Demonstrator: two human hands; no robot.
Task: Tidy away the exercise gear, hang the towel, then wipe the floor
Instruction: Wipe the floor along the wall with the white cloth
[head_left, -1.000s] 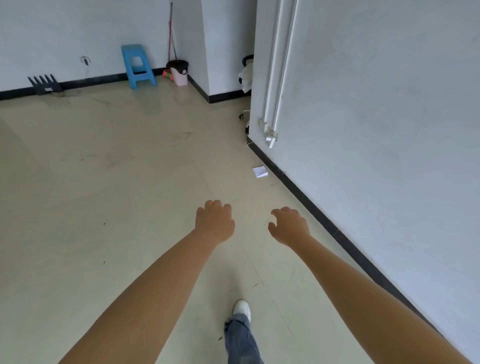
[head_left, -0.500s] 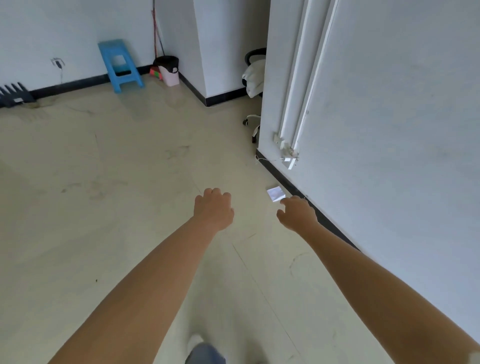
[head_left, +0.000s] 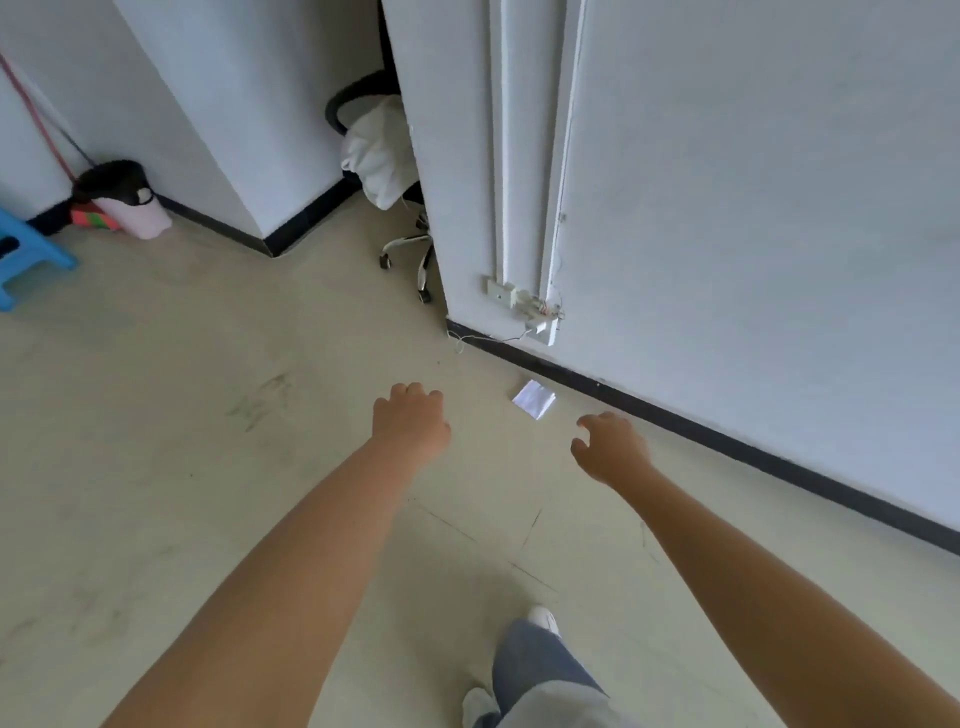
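Observation:
A folded white cloth or paper (head_left: 534, 398) lies on the pale floor (head_left: 182, 415) close to the black baseboard. My right hand (head_left: 612, 448) hovers just below and right of it, fingers curled apart, holding nothing. My left hand (head_left: 411, 422) is stretched out to the left of it, fingers loosely curled under, empty. A white towel (head_left: 375, 156) is draped over an office chair (head_left: 410, 254) half hidden behind the wall corner.
A white wall (head_left: 753, 234) with cable conduits and a loose socket (head_left: 524, 304) runs along the right. A pink bin (head_left: 122, 200), a red-handled broom head (head_left: 91, 215) and a blue stool (head_left: 26, 254) stand at the left. My foot (head_left: 540, 623) steps forward.
I have walked forward and turned right, so the white folded piece and the chair are closer. Both hands stay stretched out ahead, and the right hand now sits beside the folded piece.

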